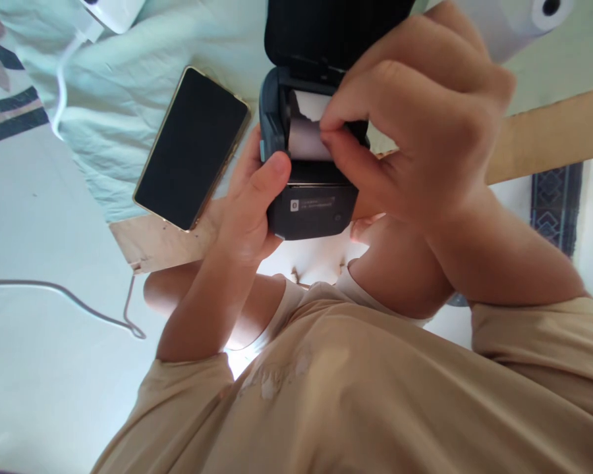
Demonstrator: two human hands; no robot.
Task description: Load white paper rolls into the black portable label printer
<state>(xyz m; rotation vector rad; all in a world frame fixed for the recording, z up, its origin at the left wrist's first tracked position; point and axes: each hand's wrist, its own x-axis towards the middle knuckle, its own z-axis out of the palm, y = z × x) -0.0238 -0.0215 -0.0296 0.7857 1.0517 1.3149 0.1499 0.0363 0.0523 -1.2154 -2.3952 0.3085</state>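
Observation:
A small dark portable printer (pixel 310 209) is held up in front of me with its lid (pixel 326 29) flipped open. My left hand (pixel 250 204) grips its left side, thumb across the front edge. A white paper roll (pixel 307 135) sits in the open compartment. My right hand (pixel 415 125) reaches in from the right, thumb and forefinger pinched on the paper's edge.
A black phone (pixel 192 148) with a gold rim lies face up on pale green bedding (pixel 128 85) to the left. A white cable (pixel 64 299) runs across the floor. A white paper roll (pixel 518 20) lies at top right. A wooden bed edge (pixel 548 135) crosses the right.

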